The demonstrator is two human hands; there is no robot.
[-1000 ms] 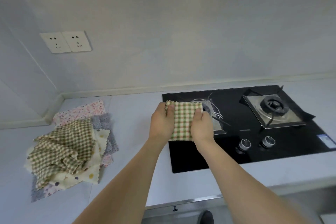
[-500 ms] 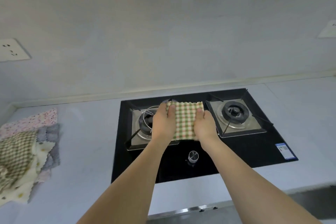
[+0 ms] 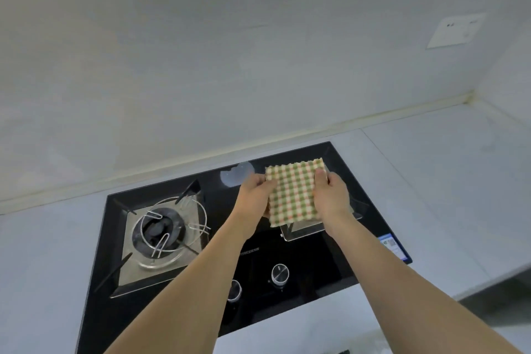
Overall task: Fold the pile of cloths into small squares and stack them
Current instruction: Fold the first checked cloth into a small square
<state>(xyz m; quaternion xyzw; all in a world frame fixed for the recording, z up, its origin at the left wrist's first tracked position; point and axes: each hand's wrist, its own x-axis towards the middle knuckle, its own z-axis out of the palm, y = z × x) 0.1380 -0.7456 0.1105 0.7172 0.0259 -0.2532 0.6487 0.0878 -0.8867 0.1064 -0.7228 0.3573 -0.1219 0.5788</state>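
The folded checked cloth (image 3: 296, 192), pinched at its sides by left hand (image 3: 253, 195) and right hand (image 3: 330, 195), has swung right over the stove (image 3: 161, 290) toward open tabletop (image 3: 448, 181), probably to start the stack.

Both forearms stretched forward, converging. Left hand (image 3: 254, 195) and right hand (image 3: 330, 195) level, facing each other, each pinching a side edge of the checked cloth (image 3: 296, 191), thumbs on top.
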